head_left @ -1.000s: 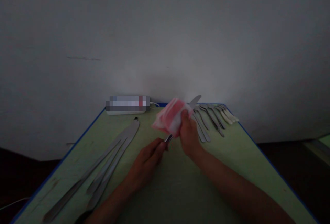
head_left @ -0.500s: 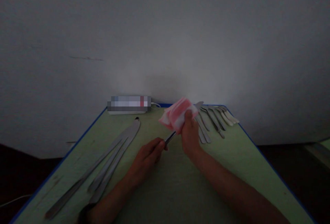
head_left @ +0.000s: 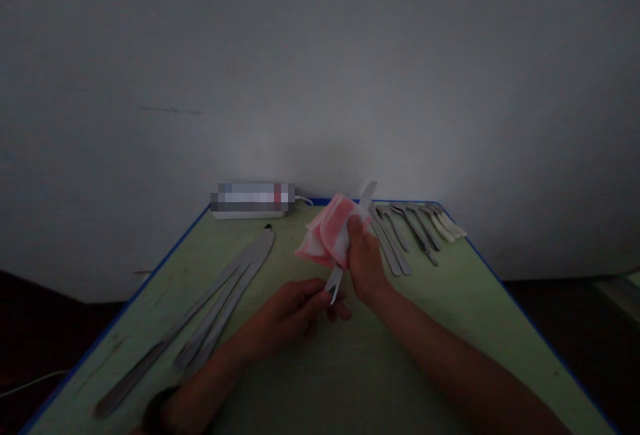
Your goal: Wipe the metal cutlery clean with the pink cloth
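My right hand (head_left: 367, 258) clasps a folded pink-and-white cloth (head_left: 333, 231) around the middle of a table knife (head_left: 369, 193). The blade's rounded tip sticks out above the cloth, and the handle end shows below it. My left hand (head_left: 303, 308) pinches that lower end between thumb and fingers, its other fingers curled loosely underneath. The knife's middle is hidden by the cloth. Both hands are above the green table (head_left: 310, 388), and the knife slants up to the right.
Left of my hands lie several long, flat metal utensils (head_left: 215, 301). Behind, on the right, are table knives (head_left: 393, 248), spoons and forks (head_left: 415, 231), and white-handled cutlery (head_left: 445, 225). A partly blurred white box (head_left: 250, 213) with a cable stands near the wall (head_left: 320, 75).
The cloth has shifted slightly left and down, and the knife's blade tip now protrudes above it. My left hand has moved right and lower, with more of the handle end showing.
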{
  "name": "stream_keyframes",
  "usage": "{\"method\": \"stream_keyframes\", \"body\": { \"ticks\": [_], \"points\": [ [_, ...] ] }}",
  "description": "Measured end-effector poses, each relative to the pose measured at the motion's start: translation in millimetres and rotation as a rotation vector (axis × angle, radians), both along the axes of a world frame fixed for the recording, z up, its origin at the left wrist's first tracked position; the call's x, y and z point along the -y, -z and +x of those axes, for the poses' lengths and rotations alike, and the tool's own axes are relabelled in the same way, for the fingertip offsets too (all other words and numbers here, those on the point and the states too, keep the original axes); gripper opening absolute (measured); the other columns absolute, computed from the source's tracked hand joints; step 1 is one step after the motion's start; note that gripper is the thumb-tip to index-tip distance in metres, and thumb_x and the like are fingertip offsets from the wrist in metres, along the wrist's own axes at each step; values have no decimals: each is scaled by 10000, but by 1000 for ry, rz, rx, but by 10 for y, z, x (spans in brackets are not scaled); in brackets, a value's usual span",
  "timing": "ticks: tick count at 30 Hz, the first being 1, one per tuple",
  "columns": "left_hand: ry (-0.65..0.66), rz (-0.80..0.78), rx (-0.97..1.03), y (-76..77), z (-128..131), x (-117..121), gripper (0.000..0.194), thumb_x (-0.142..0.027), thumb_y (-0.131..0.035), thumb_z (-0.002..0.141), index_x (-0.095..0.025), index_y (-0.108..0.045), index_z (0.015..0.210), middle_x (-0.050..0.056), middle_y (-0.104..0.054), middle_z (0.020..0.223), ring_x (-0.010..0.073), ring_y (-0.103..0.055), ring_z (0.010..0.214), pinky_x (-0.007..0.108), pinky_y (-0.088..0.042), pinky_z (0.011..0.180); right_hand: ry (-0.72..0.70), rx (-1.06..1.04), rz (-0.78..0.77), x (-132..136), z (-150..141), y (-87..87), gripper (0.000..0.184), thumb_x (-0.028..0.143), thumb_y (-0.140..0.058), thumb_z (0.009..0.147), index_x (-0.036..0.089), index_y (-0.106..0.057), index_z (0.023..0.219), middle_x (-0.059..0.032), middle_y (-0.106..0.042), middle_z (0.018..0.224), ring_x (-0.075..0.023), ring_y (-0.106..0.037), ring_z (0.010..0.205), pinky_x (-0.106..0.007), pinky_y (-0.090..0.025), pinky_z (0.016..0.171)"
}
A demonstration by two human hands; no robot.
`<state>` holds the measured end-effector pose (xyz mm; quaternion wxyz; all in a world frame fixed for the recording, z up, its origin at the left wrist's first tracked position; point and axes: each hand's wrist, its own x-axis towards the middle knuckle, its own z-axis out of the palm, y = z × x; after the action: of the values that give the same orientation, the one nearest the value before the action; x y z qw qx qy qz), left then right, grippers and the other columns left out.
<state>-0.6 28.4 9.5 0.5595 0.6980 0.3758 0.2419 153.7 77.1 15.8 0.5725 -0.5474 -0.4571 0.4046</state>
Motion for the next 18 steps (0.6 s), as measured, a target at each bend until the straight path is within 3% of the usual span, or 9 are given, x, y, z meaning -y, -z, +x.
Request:
{"method": "stream_keyframes", "body": {
  "ticks": [3,7,10,13,18],
  "points": [
    [-89,45,-35,52,24,-29,421,-468,-383,896,-166,-639,755,17,-654,686,84,-468,451,196,-372,451,9,9,19,90,-127,86,523,640,-397,823,196,-386,547,44,-333,490,-80,-289,452,-227,-197,408],
    [-224,58,-101,115,47,-78,522,-489,-317,907,-181,-573,573,-25,-510,447,96,-444,371,208,-342,421,-157,-42,-5,216,-292,153,478,600,-444,816,174,-496,606,26,-432,516,-85,-358,457,-216,-262,420],
    [-234,75,-128,93,52,-87,560,-486,-297,916,-192,-509,488,-33,-451,394,97,-433,366,215,-339,438,-224,-47,8,236,-321,111,475,607,-461,801,172,-501,617,27,-447,534,-85,-379,474,-214,-287,437],
    [-206,127,-98,44,55,-54,477,-466,-340,918,-196,-488,554,-45,-466,444,99,-447,421,212,-356,473,-173,7,1,141,-209,13,509,628,-431,806,180,-450,566,39,-400,498,-77,-338,454,-219,-240,418],
    [-14,131,-117,-30,35,38,401,-443,-382,922,-191,-486,628,-55,-469,519,92,-439,482,203,-343,499,84,-96,100,-246,253,-69,510,651,-444,787,171,-515,630,34,-437,519,-87,-370,476,-222,-270,440]
  ]
}}
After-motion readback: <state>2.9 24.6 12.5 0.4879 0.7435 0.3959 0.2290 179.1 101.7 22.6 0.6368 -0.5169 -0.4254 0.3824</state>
